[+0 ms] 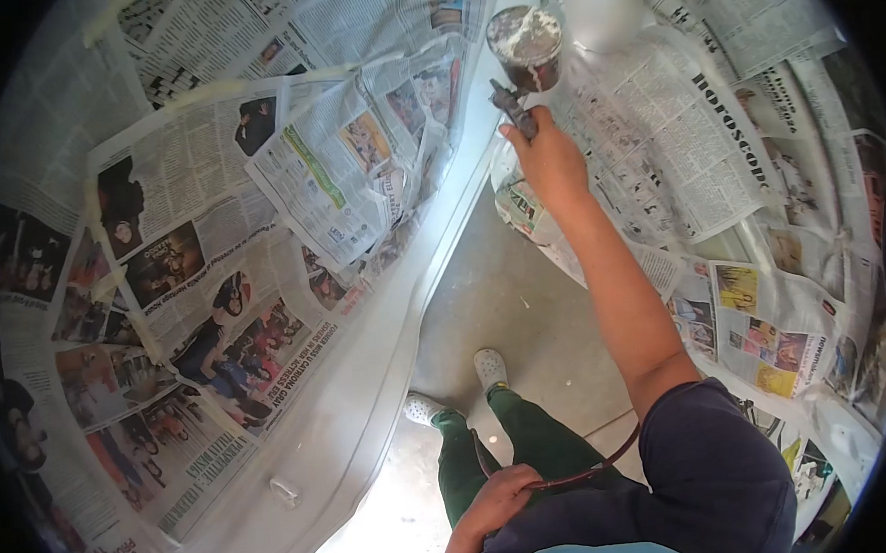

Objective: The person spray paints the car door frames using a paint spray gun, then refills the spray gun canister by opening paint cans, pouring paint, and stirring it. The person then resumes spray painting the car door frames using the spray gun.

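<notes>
My right hand (553, 163) is stretched far forward and closed around the handle of a spray gun (514, 111). The gun's dark cup (526, 50) is streaked with white paint. A pale, blurred patch like mist (601, 8) shows just right of the cup. Low in the view, my left hand (500, 496) is closed on a thin reddish-brown hose (585, 471) in front of my thighs. From there the hose curves right and passes behind my right arm. The gun is close to the white edge of a door-like panel (450, 221).
Taped newspaper sheets (210, 219) cover the panel at left. More newspaper (677, 144) covers the surface at right. Between them lies a grey concrete floor (488, 274), where my feet in light clogs (489, 369) stand. A handle-like fitting (285, 492) is on the white panel.
</notes>
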